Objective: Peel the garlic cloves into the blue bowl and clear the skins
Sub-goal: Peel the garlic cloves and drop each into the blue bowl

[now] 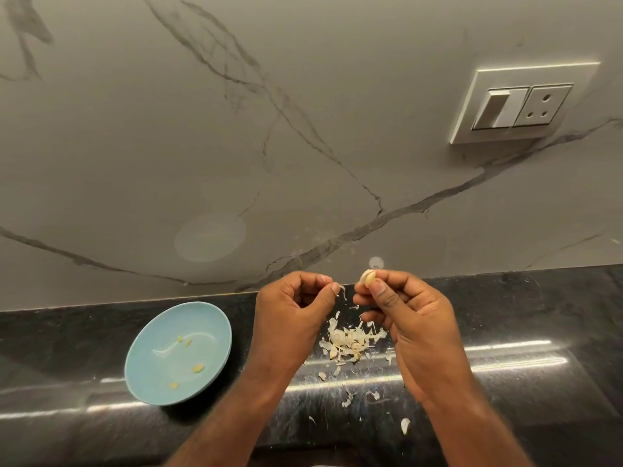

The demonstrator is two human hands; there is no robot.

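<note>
A pale marble-veined wall (236, 146) fills the upper part of the view, with a white switch-and-socket plate (522, 102) set into it at the right. Below it runs the black polished desk (505, 318). On the desk at the left sits the blue bowl (151, 379), holding a few small peeled garlic pieces (198, 367) scattered across its bottom. Both hands are raised above the desk, to the right of the bowl and apart from it. The right hand (414, 328) has its grip clamped on a garlic clove (368, 278), pinched between thumb and fingertips at the top of the hand. The left hand (290, 318), just beside it, has thumb and forefinger pressed together on a thin strip of skin (343, 292) that hangs between the two hands. Directly beneath the hands a pile of garlic skins (349, 342) lies on the desk, with smaller loose flakes (404, 425) strewn nearer the person.
</note>
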